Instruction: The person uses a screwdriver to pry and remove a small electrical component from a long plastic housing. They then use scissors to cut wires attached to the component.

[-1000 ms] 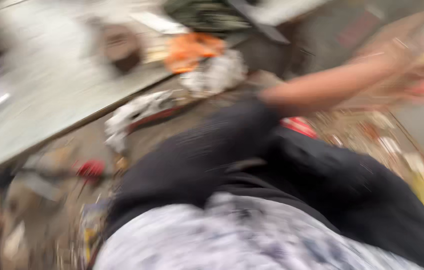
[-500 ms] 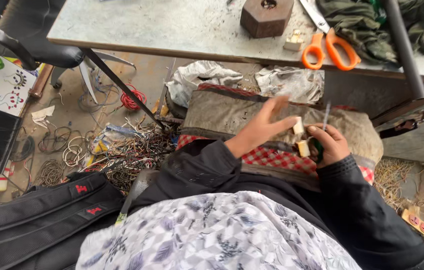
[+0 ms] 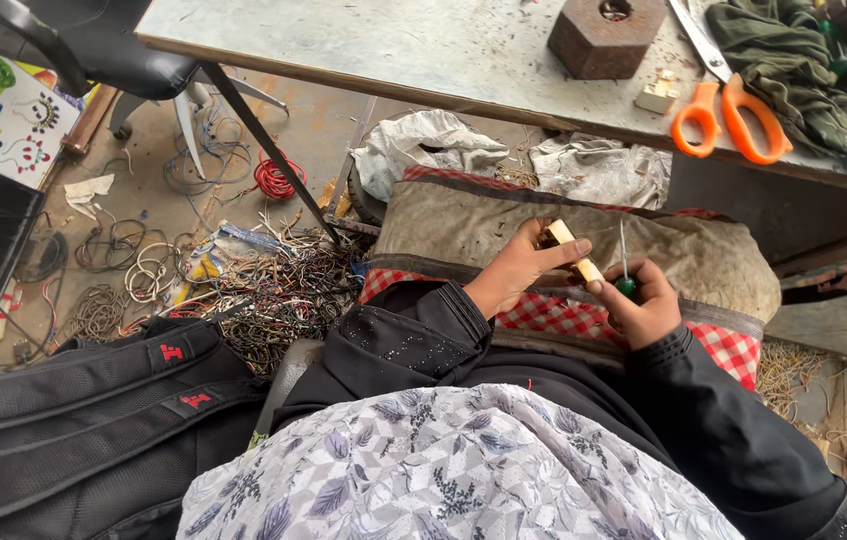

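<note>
Holding a small pale block (image 3: 571, 252) in left hand (image 3: 518, 275), fingers closed round it; right hand (image 3: 646, 308) fisted on green-handled screwdriver (image 3: 623, 268), blade upright beside the block. Block's long axis slants toward the right hand. Seemingly lining up; tip must meet block. Orange scissors (image 3: 728, 118) on desk (image 3: 423, 45) beyond.

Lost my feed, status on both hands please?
Left hand grips small pale wooden block. Right hand grips green-handled screwdriver, tip upward. Nothing between them.

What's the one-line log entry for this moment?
left hand: holds small wooden block | right hand: grips green-handled screwdriver, tip up | orange scissors: on table
</note>
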